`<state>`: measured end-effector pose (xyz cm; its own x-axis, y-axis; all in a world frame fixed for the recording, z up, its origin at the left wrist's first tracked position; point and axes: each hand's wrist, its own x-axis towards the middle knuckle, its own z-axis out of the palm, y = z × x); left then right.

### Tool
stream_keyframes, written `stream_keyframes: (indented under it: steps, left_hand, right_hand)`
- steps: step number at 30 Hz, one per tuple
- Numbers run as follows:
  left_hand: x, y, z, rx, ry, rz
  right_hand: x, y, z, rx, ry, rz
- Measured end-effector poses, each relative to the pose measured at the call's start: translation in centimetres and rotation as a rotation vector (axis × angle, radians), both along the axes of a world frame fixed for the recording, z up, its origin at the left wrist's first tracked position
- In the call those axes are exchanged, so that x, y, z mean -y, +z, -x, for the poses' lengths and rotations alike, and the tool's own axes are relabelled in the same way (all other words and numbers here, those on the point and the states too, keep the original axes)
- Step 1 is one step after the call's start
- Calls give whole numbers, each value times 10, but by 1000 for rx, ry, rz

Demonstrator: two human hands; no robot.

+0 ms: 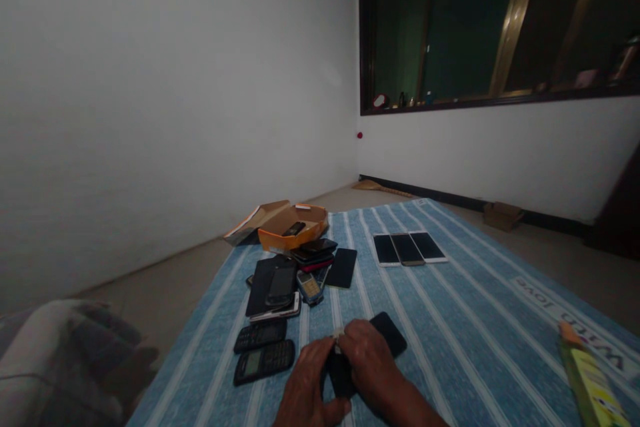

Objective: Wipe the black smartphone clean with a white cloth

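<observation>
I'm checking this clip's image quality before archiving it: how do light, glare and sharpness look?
Head view: dim overall, the window nearly black; head view: a bright glint along its gold-coloured frame; head view: the left hand and right hand look soft, the dark phone between them lacking detail; head view: the yellow-green container by the edge is blurry.

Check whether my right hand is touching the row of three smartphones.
Apart: the head view plainly shows blue striped cloth between the right hand and the row of three smartphones.
</observation>
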<state>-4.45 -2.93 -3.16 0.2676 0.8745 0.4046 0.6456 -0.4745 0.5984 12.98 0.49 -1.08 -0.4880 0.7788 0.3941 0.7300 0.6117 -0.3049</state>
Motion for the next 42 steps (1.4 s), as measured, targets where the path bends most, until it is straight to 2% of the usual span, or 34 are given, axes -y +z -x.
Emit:
stream_keyframes:
  steps: [7, 13, 19, 23, 30, 37, 39, 42]
  left_hand:
    - [0, -5, 1, -21, 22, -19]
    - [0, -8, 1, -28, 42, -98]
    - [-1, -19, 0, -89, 93, -191]
    - [-3, -25, 3, -113, 47, -170]
    - [0, -22, 4, -113, 11, -98]
    - [1, -21, 5, -104, 18, -88]
    - [1, -21, 5, -94, 10, -104]
    - [2, -18, 2, -73, 5, -106]
  right_hand:
    - [-1, -1, 0, -6, -23, 23]
    - [-3, -11, 7, -31, 11, -28]
    - [-1, -11, 9, -5, 17, -25]
    - [0, -8, 5, -32, 49, -10]
    - [-3, -4, -7, 9, -23, 61]
    - [-11, 4, -27, 89, -200, 130]
    - [-11, 2, -27, 80, -193, 123]
    - [-8, -6, -17, 26, -108, 58]
